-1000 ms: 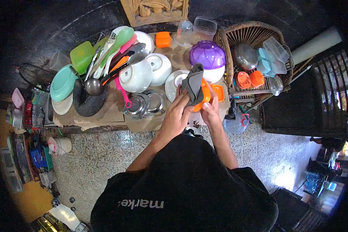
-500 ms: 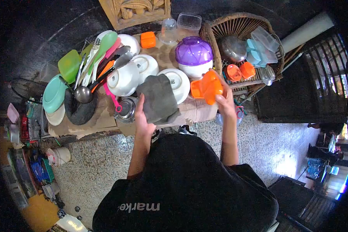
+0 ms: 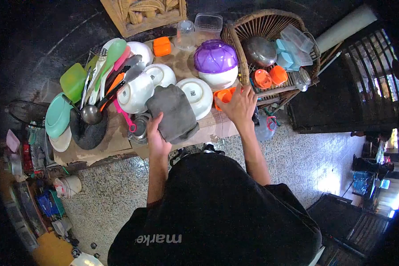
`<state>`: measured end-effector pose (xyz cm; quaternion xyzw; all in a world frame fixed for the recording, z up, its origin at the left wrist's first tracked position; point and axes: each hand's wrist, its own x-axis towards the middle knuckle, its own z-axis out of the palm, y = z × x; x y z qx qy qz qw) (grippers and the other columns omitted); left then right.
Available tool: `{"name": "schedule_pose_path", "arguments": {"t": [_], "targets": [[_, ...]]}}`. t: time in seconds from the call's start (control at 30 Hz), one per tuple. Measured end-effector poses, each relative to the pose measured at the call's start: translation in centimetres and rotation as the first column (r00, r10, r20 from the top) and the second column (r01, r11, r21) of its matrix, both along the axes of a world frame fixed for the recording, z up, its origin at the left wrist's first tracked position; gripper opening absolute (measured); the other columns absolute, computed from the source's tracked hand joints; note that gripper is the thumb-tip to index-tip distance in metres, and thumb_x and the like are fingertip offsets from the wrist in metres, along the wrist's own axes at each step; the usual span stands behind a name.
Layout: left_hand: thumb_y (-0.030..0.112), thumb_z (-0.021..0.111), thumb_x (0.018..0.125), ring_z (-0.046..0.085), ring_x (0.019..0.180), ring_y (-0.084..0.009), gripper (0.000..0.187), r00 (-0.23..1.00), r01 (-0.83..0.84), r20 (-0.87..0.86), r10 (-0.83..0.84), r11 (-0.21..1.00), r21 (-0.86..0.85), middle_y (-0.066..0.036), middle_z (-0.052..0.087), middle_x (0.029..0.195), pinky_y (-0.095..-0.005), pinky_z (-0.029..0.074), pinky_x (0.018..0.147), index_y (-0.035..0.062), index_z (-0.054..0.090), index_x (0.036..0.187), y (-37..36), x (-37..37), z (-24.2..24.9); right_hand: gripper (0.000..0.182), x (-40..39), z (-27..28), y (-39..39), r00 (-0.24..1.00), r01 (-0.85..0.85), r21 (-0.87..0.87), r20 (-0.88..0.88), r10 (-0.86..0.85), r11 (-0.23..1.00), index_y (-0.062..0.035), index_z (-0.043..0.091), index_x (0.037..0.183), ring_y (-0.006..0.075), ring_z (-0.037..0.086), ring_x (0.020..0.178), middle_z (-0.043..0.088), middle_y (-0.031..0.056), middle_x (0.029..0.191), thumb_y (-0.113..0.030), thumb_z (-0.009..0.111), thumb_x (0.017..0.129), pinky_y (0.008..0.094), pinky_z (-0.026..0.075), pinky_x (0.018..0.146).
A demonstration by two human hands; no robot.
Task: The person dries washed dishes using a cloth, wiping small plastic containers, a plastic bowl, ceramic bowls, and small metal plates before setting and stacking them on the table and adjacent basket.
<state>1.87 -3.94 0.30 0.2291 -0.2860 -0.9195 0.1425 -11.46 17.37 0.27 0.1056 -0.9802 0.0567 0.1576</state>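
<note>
My left hand [image 3: 157, 138] grips a dark grey cloth [image 3: 172, 113] by its near left edge, the thumb lying on top. The cloth hangs in front of the upturned white bowls and hides part of them. My right hand [image 3: 241, 107] is at the orange plastic containers [image 3: 224, 95] on the table's right part, thumb and fingers spread apart around their near side. The hand partly covers these containers. Just behind them, a purple faceted bowl [image 3: 216, 55] sits upside down on a white bowl [image 3: 218, 79]. An upturned white bowl [image 3: 194, 98] lies between my hands.
Cardboard [image 3: 213, 128] covers the table. Utensils, including a ladle [image 3: 91, 114], lie at left by a black stone mortar [image 3: 89, 133]. A wicker basket [image 3: 233, 42] at right holds a metal bowl [image 3: 260, 51] and orange cups [image 3: 262, 79]. Another orange container [image 3: 162, 46] stands at the back.
My right hand has moved left and lowered the orange container it held to the one on the table, and its fingers have spread. My left hand still holds the cloth.
</note>
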Motion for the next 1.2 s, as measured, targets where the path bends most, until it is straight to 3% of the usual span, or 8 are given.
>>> {"name": "schedule_pose_path", "arguments": {"t": [0.23, 0.67, 0.73, 0.83, 0.93, 1.07, 1.13, 1.2], "targets": [[0.022, 0.062, 0.088, 0.056, 0.111, -0.0261, 0.041, 0.995, 0.105, -0.002, -0.105, 0.994, -0.032, -0.011, 0.058, 0.12, -0.0443, 0.043, 0.098, 0.0032, 0.05, 0.123, -0.1, -0.3, 0.2, 0.075, -0.4, -1.4, -0.8, 0.992, 0.059, 0.046, -0.116, -0.054, 0.997, 0.0083, 0.061, 0.099, 0.0335, 0.053, 0.093, 0.054, 0.0215, 0.1, -0.063, 0.06, 0.077, 0.0419, 0.041, 0.083], [0.012, 0.064, 0.086, 0.057, 0.11, -0.0272, 0.046, 0.982, 0.183, -0.037, -0.185, 0.981, -0.058, -0.014, 0.058, 0.121, -0.0413, 0.046, 0.095, 0.0014, 0.047, 0.127, -0.8, -1.2, 0.9, 0.045, 2.5, 3.5, -0.3, 0.997, -0.082, -0.304, -0.027, 0.077, 0.949, -0.0004, 0.055, 0.123, 0.0298, 0.052, 0.106, 0.053, 0.0227, 0.117, -0.034, 0.054, 0.093, 0.0446, 0.039, 0.089], [0.009, 0.064, 0.086, 0.057, 0.112, -0.0269, 0.048, 0.971, 0.228, -0.046, -0.234, 0.967, -0.115, -0.014, 0.057, 0.122, -0.0407, 0.046, 0.095, 0.0007, 0.046, 0.129, -0.1, -1.5, 1.9, 0.045, 3.8, 4.1, -1.1, 0.696, 0.165, -0.826, 0.485, 0.53, 0.538, 0.0018, 0.055, 0.121, 0.0231, 0.053, 0.108, 0.057, 0.0186, 0.116, -0.035, 0.052, 0.096, 0.0368, 0.039, 0.093], [0.007, 0.066, 0.086, 0.056, 0.111, -0.0226, 0.048, 0.95, 0.284, -0.053, -0.309, 0.919, -0.275, -0.011, 0.057, 0.122, -0.0373, 0.045, 0.096, 0.0011, 0.046, 0.13, 0.6, -2.5, 3.3, 0.045, 6.0, 4.1, -4.5, 0.643, 0.459, -0.876, 0.212, 0.736, -0.149, 0.0058, 0.054, 0.117, 0.0203, 0.057, 0.107, 0.063, 0.01, 0.112, -0.035, 0.053, 0.097, 0.0317, 0.044, 0.093], [0.012, 0.067, 0.089, 0.055, 0.111, -0.017, 0.044, 0.932, 0.306, -0.053, -0.358, 0.857, -0.414, -0.007, 0.057, 0.122, -0.0327, 0.043, 0.096, 0.0017, 0.049, 0.128, 0.7, -4.0, 5.0, 0.044, 5.2, 2.6, -4.9, 0.654, 0.587, -0.69, 0.098, 0.75, -0.423, 0.0048, 0.053, 0.12, 0.0204, 0.059, 0.105, 0.062, 0.0117, 0.114, -0.032, 0.057, 0.096, 0.0337, 0.047, 0.091], [0.021, 0.062, 0.094, 0.054, 0.107, -0.0143, 0.041, 0.925, 0.262, -0.015, -0.379, 0.668, -0.697, -0.007, 0.059, 0.119, -0.0302, 0.042, 0.095, 0.0003, 0.051, 0.127, 0.8, -6.4, 5.6, 0.042, 3.4, 3.6, -6.2, 0.692, 0.54, -0.805, 0.261, 0.674, -0.243, 0.0009, 0.052, 0.124, 0.0225, 0.061, 0.106, 0.061, 0.0108, 0.118, -0.026, 0.062, 0.093, 0.0366, 0.049, 0.092], [0.032, 0.057, 0.096, 0.051, 0.114, -0.0165, 0.05, 0.901, 0.307, 0.102, -0.422, 0.454, -0.837, -0.008, 0.057, 0.121, -0.0322, 0.039, 0.1, -0.0019, 0.048, 0.131, -0.4, -8.3, 5.4, 0.043, 2.2, 4.4, -6.4, 0.683, 0.568, -0.77, 0.242, 0.689, -0.292, -0.0001, 0.052, 0.125, 0.0235, 0.06, 0.108, 0.061, 0.0108, 0.12, -0.028, 0.06, 0.094, 0.0384, 0.048, 0.095], [0.051, 0.037, 0.1, 0.056, 0.097, -0.0153, 0.061, 0.914, 0.381, 0.248, -0.322, 0.465, -0.799, -0.006, 0.063, 0.106, -0.0287, 0.043, 0.086, -0.0008, 0.061, 0.12, -2.7, -11.2, 5.4, 0.043, 1.0, 4.5, -6.5, 0.673, 0.596, -0.729, 0.226, 0.704, -0.336, -0.0011, 0.052, 0.127, 0.0244, 0.059, 0.111, 0.061, 0.0108, 0.122, -0.029, 0.058, 0.094, 0.0403, 0.047, 0.097]]}}
